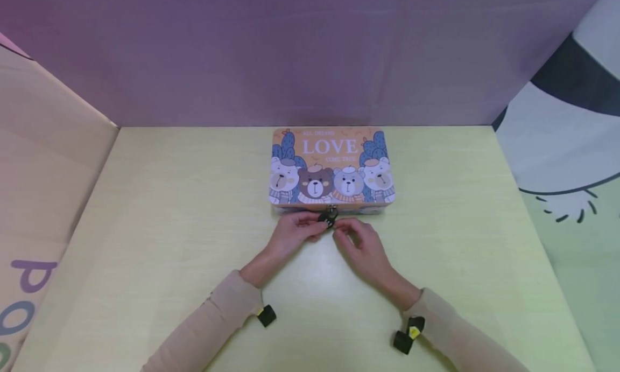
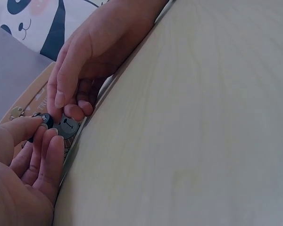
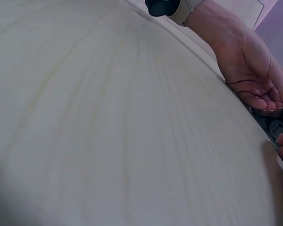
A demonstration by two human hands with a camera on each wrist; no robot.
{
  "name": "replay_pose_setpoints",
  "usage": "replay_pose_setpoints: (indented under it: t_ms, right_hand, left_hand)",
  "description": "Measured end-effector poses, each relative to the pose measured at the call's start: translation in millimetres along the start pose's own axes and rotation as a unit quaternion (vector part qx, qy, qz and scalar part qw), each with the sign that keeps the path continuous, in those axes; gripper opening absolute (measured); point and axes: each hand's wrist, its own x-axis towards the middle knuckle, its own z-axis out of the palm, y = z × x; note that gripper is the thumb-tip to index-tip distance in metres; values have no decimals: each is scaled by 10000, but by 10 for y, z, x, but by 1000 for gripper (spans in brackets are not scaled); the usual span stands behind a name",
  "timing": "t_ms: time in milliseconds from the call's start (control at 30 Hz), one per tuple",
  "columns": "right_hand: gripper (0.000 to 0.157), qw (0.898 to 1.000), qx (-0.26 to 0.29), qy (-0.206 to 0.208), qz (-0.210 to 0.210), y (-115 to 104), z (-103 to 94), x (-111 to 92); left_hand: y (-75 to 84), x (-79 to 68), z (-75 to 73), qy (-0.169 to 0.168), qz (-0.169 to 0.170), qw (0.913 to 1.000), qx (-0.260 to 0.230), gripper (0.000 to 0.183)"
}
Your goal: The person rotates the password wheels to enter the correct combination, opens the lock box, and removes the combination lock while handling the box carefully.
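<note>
A small black combination padlock (image 1: 328,218) with white marks hangs at the metal clasp (image 1: 331,206) on the front of a rectangular tin box (image 1: 315,170). My left hand (image 1: 293,233) pinches the padlock between thumb and fingertips from the left. From the other side comes my right hand (image 1: 360,248), its index fingertip right at the padlock. The right thumb stays apart from it, and the other fingers are loosely bent. In the left wrist view, the padlock's round dark end (image 2: 46,120) shows above the left fingertips. The right wrist view shows little of the padlock.
The box's orange lid carries bears, cactuses and the word LOVE. It stands on a pale wooden table (image 1: 194,199), close to a purple back panel (image 1: 252,60). Printed panels flank both sides. Small black cameras (image 1: 266,315) are strapped to the beige sleeves (image 1: 213,313).
</note>
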Motion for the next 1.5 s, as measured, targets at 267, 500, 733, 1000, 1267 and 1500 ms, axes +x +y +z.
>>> replay_pose_setpoints:
  t_ms: [267, 500, 733, 1000, 1267, 1500]
  right_hand:
    - [17, 10000, 13, 11, -29, 4, -2, 2]
    - [17, 10000, 52, 16, -9, -10, 2, -1]
    - [17, 10000, 45, 16, 56, -16, 2, 3]
    - [18, 10000, 25, 0, 45, -11, -1, -2]
    - [17, 10000, 4, 12, 47, -4, 3, 0]
    - [16, 10000, -32, 32, 19, 12, 6, 0]
  left_hand:
    - [-8, 9, -6, -25, 27, 10000, -3, 28]
    - [-7, 4, -4, -10, -9, 10000, -42, 27]
    - [1, -6, -2, 10, 6, 10000, -50, 27]
    - [-6, -1, 3, 52, 50, 9998, -176, 26]
    - [-1, 1, -3, 37, -16, 9999, -151, 26]
    - [-27, 23, -22, -71, 11, 9999, -70, 26]
